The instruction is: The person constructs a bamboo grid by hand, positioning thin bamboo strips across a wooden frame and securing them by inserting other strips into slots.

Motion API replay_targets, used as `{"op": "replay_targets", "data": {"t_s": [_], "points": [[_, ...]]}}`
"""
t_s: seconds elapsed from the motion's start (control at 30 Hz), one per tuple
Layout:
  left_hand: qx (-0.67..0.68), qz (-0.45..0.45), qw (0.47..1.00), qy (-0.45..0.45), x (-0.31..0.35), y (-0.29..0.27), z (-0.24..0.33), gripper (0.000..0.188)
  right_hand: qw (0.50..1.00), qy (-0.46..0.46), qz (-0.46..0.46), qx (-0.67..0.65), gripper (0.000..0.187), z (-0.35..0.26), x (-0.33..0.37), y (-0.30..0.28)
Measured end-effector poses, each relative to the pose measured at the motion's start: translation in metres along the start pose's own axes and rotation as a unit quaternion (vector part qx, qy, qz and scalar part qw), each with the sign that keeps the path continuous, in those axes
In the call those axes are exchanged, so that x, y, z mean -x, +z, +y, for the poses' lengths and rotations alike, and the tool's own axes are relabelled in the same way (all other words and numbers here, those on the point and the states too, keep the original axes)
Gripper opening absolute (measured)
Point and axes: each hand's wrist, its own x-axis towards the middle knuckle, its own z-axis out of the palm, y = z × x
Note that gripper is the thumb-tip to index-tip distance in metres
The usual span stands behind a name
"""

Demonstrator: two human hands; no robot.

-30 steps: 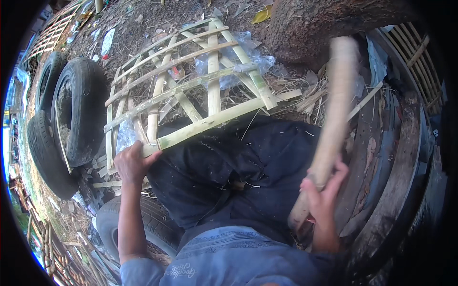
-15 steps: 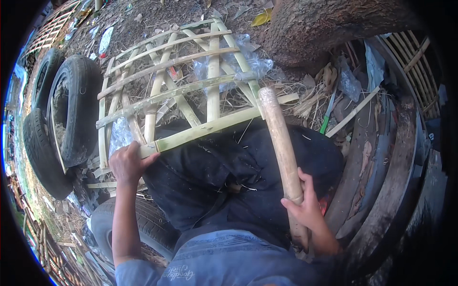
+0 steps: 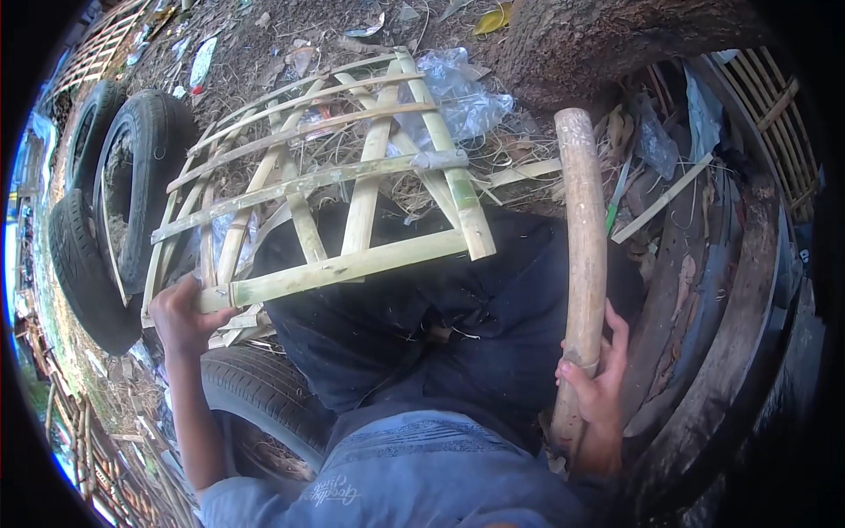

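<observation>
A lattice panel of split bamboo strips [image 3: 359, 264] leans over my lap and the ground beyond it. My left hand [image 3: 187, 312] is closed round the left end of its near strip, thumb on the near side. In my right hand [image 3: 594, 380] I grip a thick bamboo stick [image 3: 583, 220], held nearly upright to the right of the panel, its rounded top pointing away from me. The stick and the panel are apart. The stick's lower end lies close to my right forearm.
Old tyres [image 3: 145, 194] stand at the left, and another tyre [image 3: 273, 396] lies by my left hip. A tree trunk [image 3: 607, 53] crosses the far right. Clear plastic [image 3: 462, 97] lies behind the panel. A green-handled knife [image 3: 613, 211] and long boards [image 3: 713, 352] are at the right.
My left hand has moved left and toward me, shifting and tilting the panel with it. The bamboo stick in my right hand has swung right, away from the panel's corner.
</observation>
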Motion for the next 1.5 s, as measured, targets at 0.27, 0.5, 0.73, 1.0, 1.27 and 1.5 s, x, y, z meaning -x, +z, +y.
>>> {"op": "replay_targets", "data": {"t_s": [0.27, 0.5, 0.73, 1.0, 1.27, 1.5], "points": [[-0.023, 0.009, 1.000, 0.005, 0.025, 0.028, -0.022, 0.074, 0.996, -0.004, -0.087, 0.001, 0.084, 0.014, 0.012, 0.007], [-0.025, 0.024, 0.999, 0.012, 0.023, 0.051, -0.010, 0.076, 0.965, -0.050, -0.179, 0.183, 0.078, 0.039, 0.040, 0.000], [-0.043, 0.028, 0.999, 0.015, 0.028, 0.052, -0.009, 0.076, 0.973, 0.009, -0.169, 0.159, 0.078, 0.036, 0.041, 0.004], [-0.052, 0.036, 0.998, 0.014, 0.022, 0.055, -0.008, 0.075, 0.968, 0.016, -0.164, 0.192, 0.080, 0.031, 0.042, 0.014], [-0.039, 0.035, 0.999, 0.010, 0.021, 0.054, -0.006, 0.072, 0.965, -0.021, -0.153, 0.212, 0.078, 0.035, 0.041, 0.007], [-0.051, 0.038, 0.998, 0.023, 0.024, 0.057, -0.009, 0.071, 0.969, -0.018, -0.167, 0.180, 0.080, 0.041, 0.035, 0.013]]}}
